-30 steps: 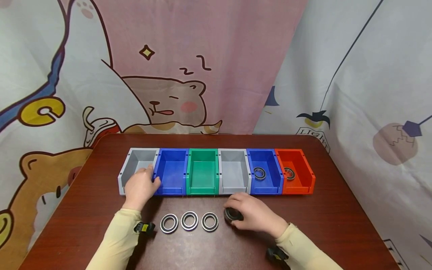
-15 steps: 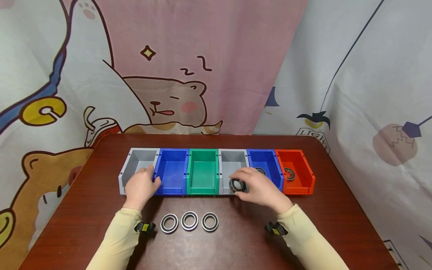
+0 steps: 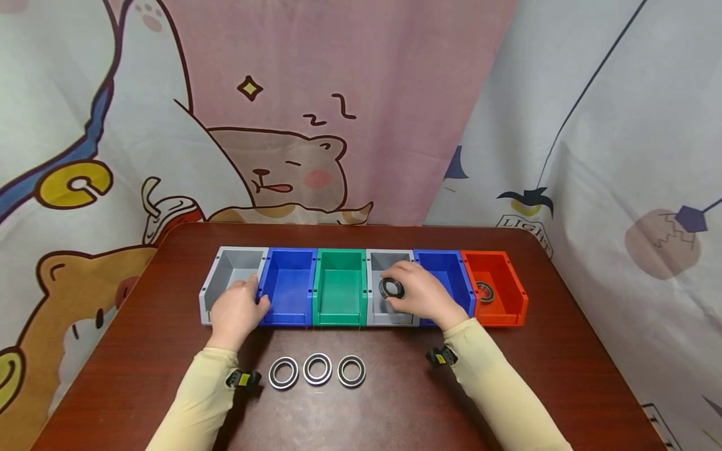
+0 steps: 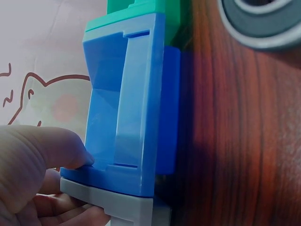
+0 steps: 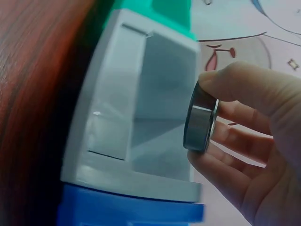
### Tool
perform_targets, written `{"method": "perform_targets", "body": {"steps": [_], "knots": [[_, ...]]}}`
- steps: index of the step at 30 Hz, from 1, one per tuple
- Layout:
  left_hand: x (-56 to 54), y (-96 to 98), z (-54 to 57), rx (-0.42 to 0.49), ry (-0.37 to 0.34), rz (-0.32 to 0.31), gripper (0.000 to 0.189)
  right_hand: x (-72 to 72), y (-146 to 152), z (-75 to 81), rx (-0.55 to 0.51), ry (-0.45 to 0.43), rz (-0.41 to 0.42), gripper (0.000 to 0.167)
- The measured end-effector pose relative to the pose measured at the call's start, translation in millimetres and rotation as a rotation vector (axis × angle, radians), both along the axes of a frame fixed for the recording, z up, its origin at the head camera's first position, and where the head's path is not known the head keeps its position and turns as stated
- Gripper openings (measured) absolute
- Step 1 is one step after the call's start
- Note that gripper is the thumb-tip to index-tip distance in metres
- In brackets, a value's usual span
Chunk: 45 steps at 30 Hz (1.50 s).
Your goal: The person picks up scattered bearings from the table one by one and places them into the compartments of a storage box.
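Observation:
My right hand [image 3: 420,293] pinches a ball bearing [image 5: 200,123] between thumb and fingertips, held over the second grey bin [image 3: 390,318]. In the right wrist view the bearing is on edge, apart from the bin's floor. My left hand [image 3: 237,314] grips the adjoining side walls of the leftmost grey bin [image 3: 205,304] and the blue bin [image 4: 141,103] beside it. Its thumb lies on the blue side, fingers on the grey side. Three more bearings lie flat in a row on the table: left [image 3: 272,376], middle [image 3: 306,371] and right [image 3: 341,374].
A green bin [image 3: 340,288] stands mid-row. Right of the second grey bin come another blue bin [image 3: 449,266], partly hidden by my right hand, and a red bin [image 3: 502,269] containing a bearing [image 3: 489,297]. All stand on the brown table [image 3: 372,416], with a printed curtain [image 3: 406,113] behind.
My right hand has lifted a bearing from the right end of the table row and carried it forward over the second grey bin. The left hand has stayed at the bin walls.

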<state>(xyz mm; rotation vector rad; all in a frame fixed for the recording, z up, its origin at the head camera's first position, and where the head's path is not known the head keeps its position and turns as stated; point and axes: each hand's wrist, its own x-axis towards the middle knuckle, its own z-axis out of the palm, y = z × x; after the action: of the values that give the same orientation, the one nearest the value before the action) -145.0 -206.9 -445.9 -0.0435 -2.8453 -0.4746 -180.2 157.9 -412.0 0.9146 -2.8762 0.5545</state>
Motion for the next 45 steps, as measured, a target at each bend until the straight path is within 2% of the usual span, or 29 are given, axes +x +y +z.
{"method": "perform_targets", "body": {"steps": [6, 11, 33, 45], "knots": [[-1.4, 0.6, 0.1, 0.001, -0.012, 0.006, 0.053, -11.7, -5.4, -14.0, 0.045, 0.043, -0.021, 0.046], [-2.5, 0.9, -1.3, 0.0, -0.007, 0.005, 0.052, -16.0, -9.0, -20.9, 0.064, 0.072, -0.025, 0.046], [0.7, 1.1, 1.6, 0.005, -0.025, 0.004, 0.052, -23.9, -23.8, -39.4, 0.302, 0.19, -0.004, 0.035], [0.7, 1.0, 1.7, -0.002, -0.017, 0.003, 0.052, -24.6, -27.2, -42.3, 0.339, 0.223, 0.016, 0.03]]}}
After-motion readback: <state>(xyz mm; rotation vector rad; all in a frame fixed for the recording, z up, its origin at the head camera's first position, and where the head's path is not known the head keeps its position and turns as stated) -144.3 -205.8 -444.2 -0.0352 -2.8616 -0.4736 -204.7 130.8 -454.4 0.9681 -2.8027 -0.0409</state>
